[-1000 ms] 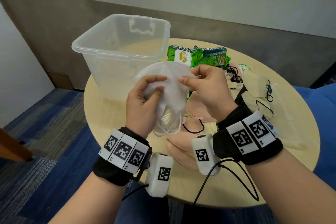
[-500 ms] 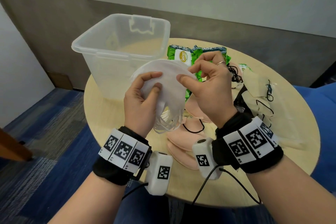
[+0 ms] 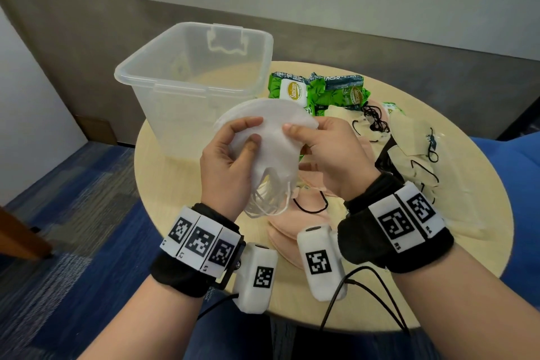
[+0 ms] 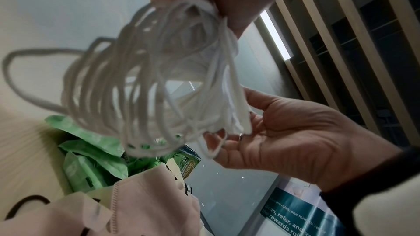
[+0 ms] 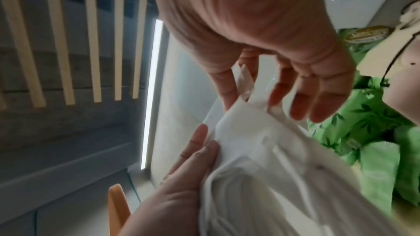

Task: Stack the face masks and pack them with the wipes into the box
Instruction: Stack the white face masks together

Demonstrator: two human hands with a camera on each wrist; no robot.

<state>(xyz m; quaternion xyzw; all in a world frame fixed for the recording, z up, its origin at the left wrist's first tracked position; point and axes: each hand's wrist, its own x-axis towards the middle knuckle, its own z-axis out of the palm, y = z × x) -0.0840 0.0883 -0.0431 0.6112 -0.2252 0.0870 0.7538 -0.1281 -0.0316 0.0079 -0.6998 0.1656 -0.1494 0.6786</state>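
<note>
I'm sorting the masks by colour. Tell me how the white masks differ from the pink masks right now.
The white masks are held up as one stack in the left hand and right hand; the pink masks lie on the table. The white masks have white ear loops, while the pink masks show black ones. Both are folded, curved masks, and neither is in the box yet.

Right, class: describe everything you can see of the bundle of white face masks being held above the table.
The white face masks form a stack of folded, rounded, cloth-like pieces with curved upper edges roughly aligned. A tangle of thin white ear loops hangs from the lower end. The stack is held upright in the air over the round table, in front of the clear plastic box. The left hand grips its left side, thumb on the front; the right hand pinches its right edge.
</note>
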